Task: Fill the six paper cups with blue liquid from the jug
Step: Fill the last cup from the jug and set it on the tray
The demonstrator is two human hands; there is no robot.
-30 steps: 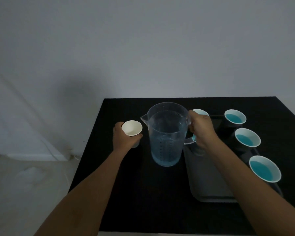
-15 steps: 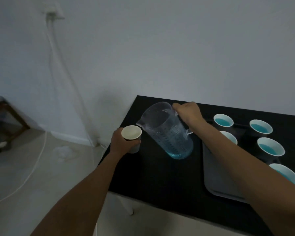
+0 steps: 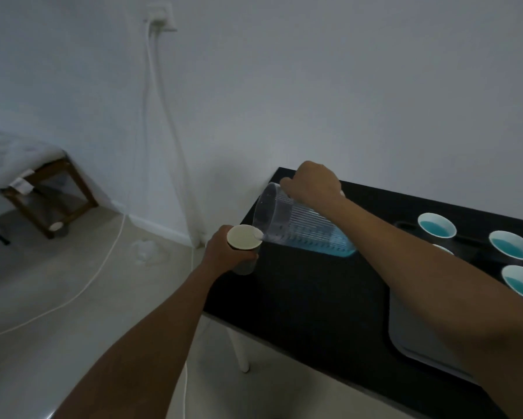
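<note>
Both my hands are busy: the left hand (image 3: 224, 249) grips the empty paper cup (image 3: 244, 237) at the desk's (image 3: 308, 294) near-left corner, steadying it under the spout, while the right hand (image 3: 313, 184) grips the jug (image 3: 299, 225), tipped far over because little blue liquid (image 3: 329, 251) remains. My right forearm hides the jug handle and part of the tray (image 3: 411, 343); only three filled cups (image 3: 436, 225) show clearly.

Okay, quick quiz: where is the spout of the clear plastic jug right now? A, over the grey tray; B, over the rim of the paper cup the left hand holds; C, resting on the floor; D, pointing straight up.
B: the tilted clear plastic jug in the right hand has its spout at the rim of the white paper cup that the left hand grips.
</note>
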